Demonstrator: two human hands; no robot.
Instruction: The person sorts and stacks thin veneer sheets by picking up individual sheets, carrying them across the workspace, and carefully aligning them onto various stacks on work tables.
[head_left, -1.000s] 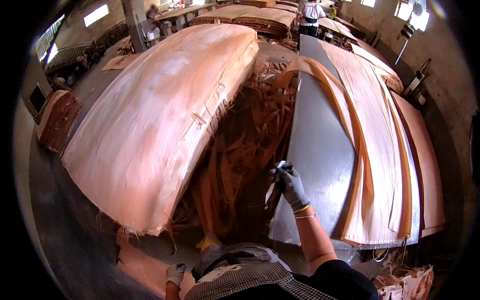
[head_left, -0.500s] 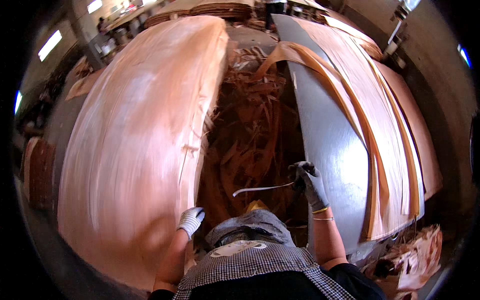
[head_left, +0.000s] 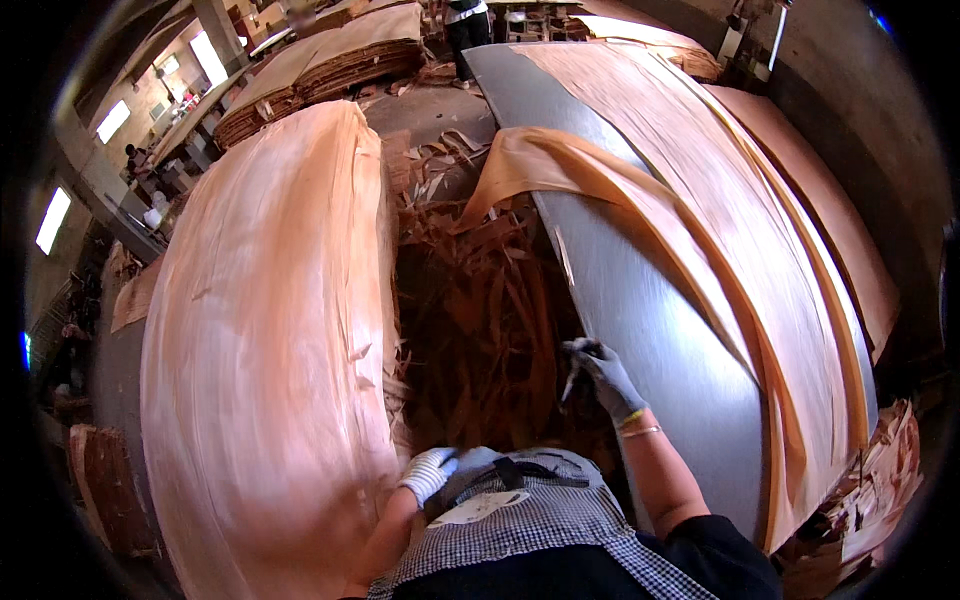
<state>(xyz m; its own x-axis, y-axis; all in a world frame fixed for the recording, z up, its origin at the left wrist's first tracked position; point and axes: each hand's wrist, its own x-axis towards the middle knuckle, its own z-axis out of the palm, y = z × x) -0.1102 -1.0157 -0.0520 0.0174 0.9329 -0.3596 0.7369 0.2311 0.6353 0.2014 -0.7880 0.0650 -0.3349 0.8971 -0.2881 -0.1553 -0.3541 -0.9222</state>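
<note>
My left hand (head_left: 428,472), in a white striped glove, rests at the front of my checked apron (head_left: 520,520), beside the near right edge of a tall stack of wood veneer sheets (head_left: 270,300). Its fingers look loosely stretched, with nothing seen in them. In a grey glove with dark fingers, my right hand (head_left: 603,375) is closed over the gap, by the left edge of a grey metal-topped table (head_left: 640,300). A slim dark tool (head_left: 568,390) sticks down from it; its kind is unclear. Loose veneer sheets (head_left: 700,200) lie on that table, one folded strip (head_left: 540,155) hanging over its edge.
Torn veneer scraps (head_left: 490,270) fill the gap between stack and table. More scraps (head_left: 870,490) lie at the lower right. Further veneer stacks (head_left: 330,60) stand at the back, where a person (head_left: 465,35) is standing. A pillar (head_left: 100,170) rises at the left.
A thin pale strip at my right hand no longer shows. My left hand has moved from the stack's edge to my apron. The view has turned, and the right hand stays over the gap.
</note>
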